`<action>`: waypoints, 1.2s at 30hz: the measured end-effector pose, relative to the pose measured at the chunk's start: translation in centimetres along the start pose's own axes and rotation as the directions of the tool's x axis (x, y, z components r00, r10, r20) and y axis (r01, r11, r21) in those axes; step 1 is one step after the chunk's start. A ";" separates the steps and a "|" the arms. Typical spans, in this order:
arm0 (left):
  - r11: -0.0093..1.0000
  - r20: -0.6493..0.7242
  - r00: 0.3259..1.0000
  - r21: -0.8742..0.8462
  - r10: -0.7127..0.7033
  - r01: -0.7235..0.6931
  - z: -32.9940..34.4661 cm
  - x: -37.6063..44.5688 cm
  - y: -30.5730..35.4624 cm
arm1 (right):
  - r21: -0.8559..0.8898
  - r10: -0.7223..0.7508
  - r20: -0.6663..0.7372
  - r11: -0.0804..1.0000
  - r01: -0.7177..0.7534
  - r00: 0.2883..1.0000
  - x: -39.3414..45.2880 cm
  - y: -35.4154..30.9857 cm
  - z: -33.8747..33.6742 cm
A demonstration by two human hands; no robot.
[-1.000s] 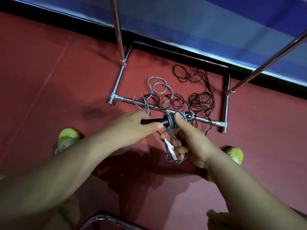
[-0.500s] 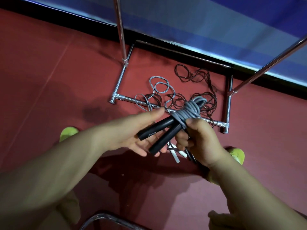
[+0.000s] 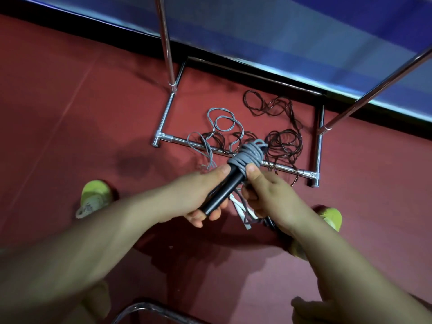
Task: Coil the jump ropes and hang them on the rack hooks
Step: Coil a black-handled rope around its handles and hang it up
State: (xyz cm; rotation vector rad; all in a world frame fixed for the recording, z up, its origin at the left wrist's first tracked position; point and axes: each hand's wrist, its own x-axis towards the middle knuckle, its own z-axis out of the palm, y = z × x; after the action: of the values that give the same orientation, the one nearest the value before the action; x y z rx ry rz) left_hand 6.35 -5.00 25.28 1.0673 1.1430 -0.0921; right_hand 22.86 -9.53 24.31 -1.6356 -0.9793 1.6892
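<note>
A dark red floor (image 3: 70, 113) fills most of the head camera's view, bordered at the top by a blue-striped wall (image 3: 280, 31). A chrome rack (image 3: 167, 43) stands on it, its base bars forming a rectangle against the wall and 2 uprights rising out of view. Inside that base lie a loose tangle of dark brown jump rope (image 3: 282, 141) and, just beside it, loose loops of grey jump rope (image 3: 224, 122) draped across the front bar. 2 yellow-green shoes (image 3: 95, 195) rest on the floor, 1 on each side of the arms. Above the front bar, the person's left hand (image 3: 194, 197) wraps its fingers and thumb around a black handle (image 3: 224, 188), while the right hand (image 3: 273, 197) pinches with its thumb the grey cord bundle (image 3: 250, 155) coiled tightly around the handle's top end. Both hands are clamped on this 1 grey-corded rope, held nearly touching. White strap ends (image 3: 243, 213) and dark cord hang beneath the right hand.
</note>
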 end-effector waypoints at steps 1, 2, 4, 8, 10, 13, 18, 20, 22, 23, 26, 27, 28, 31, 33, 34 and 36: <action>0.999 -0.023 1.000 0.030 0.021 -0.021 0.3 -0.1 0.1 | -0.024 0.018 -0.016 1.000 -0.019 1.000 0.1 0.1 0.1; 0.998 -0.041 0.998 0.033 0.045 -0.044 0.5 -0.1 0.3 | -0.051 0.026 -0.014 0.998 -0.027 1.000 0.1 0.2 0.2; 0.997 -0.056 0.996 0.021 0.074 -0.073 0.5 -0.1 0.3 | -0.089 0.041 -0.022 0.995 -0.042 0.999 0.1 0.0 0.1; 1.000 -0.053 0.998 -0.010 0.025 -0.025 0.2 -0.1 0.4 | -0.175 0.097 -0.043 0.979 -0.103 0.994 0.3 -0.3 -0.3; 1.000 -0.064 0.998 0.022 -0.003 0.004 0.0 0.1 0.2 | -0.262 0.112 -0.074 0.957 -0.127 0.991 0.2 -0.2 -0.3; 0.997 -0.121 0.993 0.082 0.008 0.002 -0.5 0.5 -0.1 | -0.312 0.068 -0.105 0.945 -0.098 0.992 0.3 0.0 -0.1; 0.957 -0.254 0.961 0.287 0.106 -0.030 -1.4 0.9 -0.8 | -0.023 0.107 -0.037 0.994 -0.108 0.994 0.5 0.1 0.2; 0.945 -0.268 0.956 0.327 0.117 -0.024 -1.6 1.0 -0.9 | 0.099 0.145 0.007 0.985 -0.145 0.989 0.5 0.2 0.2; 0.927 -0.282 0.951 0.374 0.129 -0.014 -1.7 1.1 -0.8 | 0.162 0.169 0.049 0.971 -0.175 0.984 0.6 0.4 0.2; 0.918 -0.290 0.947 0.397 0.136 -0.010 -1.7 1.1 -0.7 | 0.177 0.184 0.068 0.965 -0.193 0.981 0.7 0.5 0.2; 0.907 -0.317 0.934 0.421 0.164 -0.016 -1.8 1.1 -0.5 | 0.144 0.205 0.118 0.964 -0.221 0.972 0.7 1.0 0.2; 0.916 -0.320 0.932 0.401 0.170 -0.030 -1.8 1.0 -0.4 | 0.116 0.206 0.121 0.968 -0.220 0.971 0.6 1.0 0.2; 0.925 -0.317 0.932 0.378 0.175 -0.046 -1.8 0.9 -0.5 | 0.096 0.204 0.116 0.972 -0.216 0.972 0.6 1.0 0.2; 0.918 -0.310 0.930 0.391 0.196 -0.063 -1.4 0.6 -0.3 | 0.089 0.154 0.077 0.983 -0.161 0.985 0.5 0.9 0.3; 0.895 -0.325 0.923 0.444 0.207 -0.044 -1.2 0.4 0.0 | 0.105 0.106 0.036 0.989 -0.109 0.994 0.5 0.8 0.3; 0.884 -0.323 0.922 0.466 0.214 -0.041 -1.1 0.3 0.0 | 0.117 0.086 0.023 0.989 -0.088 0.996 0.5 0.8 0.3; 0.891 -0.276 0.938 0.449 0.209 -0.067 -1.1 0.2 0.0 | 0.158 0.051 0.010 0.986 -0.052 0.999 0.7 1.0 0.4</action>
State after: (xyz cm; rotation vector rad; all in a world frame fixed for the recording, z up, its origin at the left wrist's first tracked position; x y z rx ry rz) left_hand 5.72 -4.12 25.15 1.6054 1.3673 -0.0630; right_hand 22.50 -9.53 23.10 -1.5650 -0.7890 1.7594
